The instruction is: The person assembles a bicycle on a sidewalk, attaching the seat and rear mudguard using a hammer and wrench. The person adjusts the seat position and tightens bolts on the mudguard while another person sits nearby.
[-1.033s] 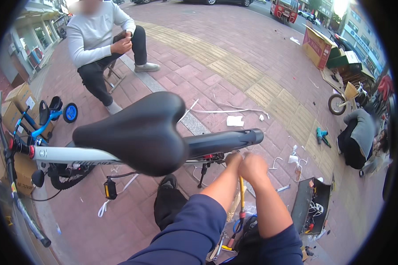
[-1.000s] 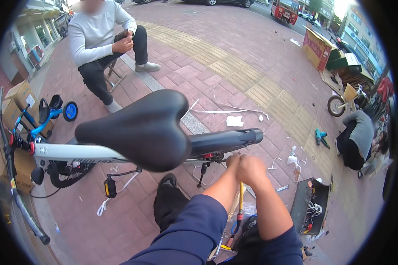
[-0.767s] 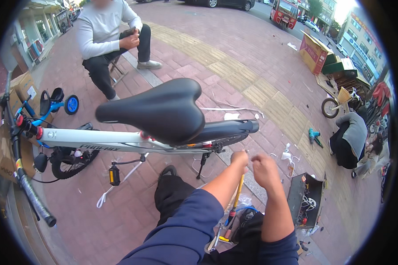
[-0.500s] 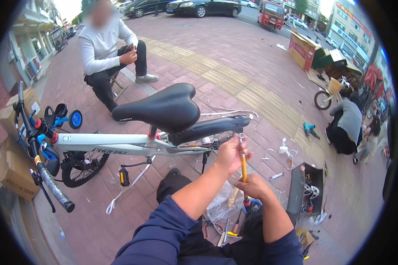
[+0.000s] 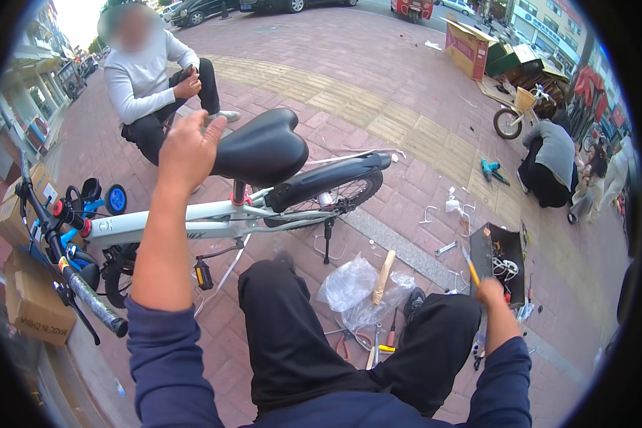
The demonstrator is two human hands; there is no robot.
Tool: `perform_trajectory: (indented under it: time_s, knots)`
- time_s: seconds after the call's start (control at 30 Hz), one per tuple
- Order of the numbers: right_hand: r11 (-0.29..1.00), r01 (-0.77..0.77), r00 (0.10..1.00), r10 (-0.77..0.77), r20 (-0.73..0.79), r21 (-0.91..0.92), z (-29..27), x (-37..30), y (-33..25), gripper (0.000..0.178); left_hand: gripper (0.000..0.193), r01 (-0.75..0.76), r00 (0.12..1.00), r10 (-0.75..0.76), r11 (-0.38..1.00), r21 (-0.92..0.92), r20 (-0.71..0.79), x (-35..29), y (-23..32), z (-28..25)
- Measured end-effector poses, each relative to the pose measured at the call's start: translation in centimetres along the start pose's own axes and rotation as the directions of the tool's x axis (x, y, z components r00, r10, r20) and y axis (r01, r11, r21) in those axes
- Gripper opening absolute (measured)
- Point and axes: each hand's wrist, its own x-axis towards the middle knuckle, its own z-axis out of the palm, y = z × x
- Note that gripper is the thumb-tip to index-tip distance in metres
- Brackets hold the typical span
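Note:
A bicycle with a pale grey-green frame stands across the left half of the view. Its black saddle faces up. Raised in front of the saddle's nose, my left hand is open, thumb apart from the fingers, holding nothing; whether it touches the saddle I cannot tell. Well off to the right, my right hand is closed round a long tool with a yellow handle and a thin silvery end. That end points up beside a dark open toolbox.
Between my legs lie a clear plastic bag, a paper-wrapped roll and several hand tools. Cardboard boxes stand at the left. A person in white sits beyond the bicycle; another crouches at the right beyond a green power tool.
My left hand has let go of the tool's end and moved up and left to the saddle. My right hand has carried the yellow-handled tool rightward to the toolbox. The view has shifted.

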Motion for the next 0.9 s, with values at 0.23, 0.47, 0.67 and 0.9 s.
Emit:
perform_trajectory:
  time_s: [0.23,0.47,0.67,0.9]
  knots:
    - [0.921,0.369,0.929,-0.364,0.060,-0.128,5.1,9.2,0.1,0.020,0.085,0.168,0.826,-0.266,0.958,0.233,0.496,1.8,1.5,0.7]
    - [0.417,0.536,0.771,-0.596,-0.225,0.734,-11.2,7.6,-20.6,0.018,0.082,0.182,0.824,-0.259,0.963,0.197,0.503,2.8,1.0,1.9]
    - [-0.212,0.153,0.923,-0.319,-0.216,0.965,-15.0,9.7,-34.8,0.018,0.079,0.160,0.831,-0.237,0.969,0.190,0.504,5.0,1.0,3.6]
    - [-0.479,0.059,0.979,-0.144,-0.144,0.876,-12.4,15.1,-41.3,0.015,0.076,0.141,0.866,-0.197,0.978,0.155,0.460,4.6,0.3,4.5]
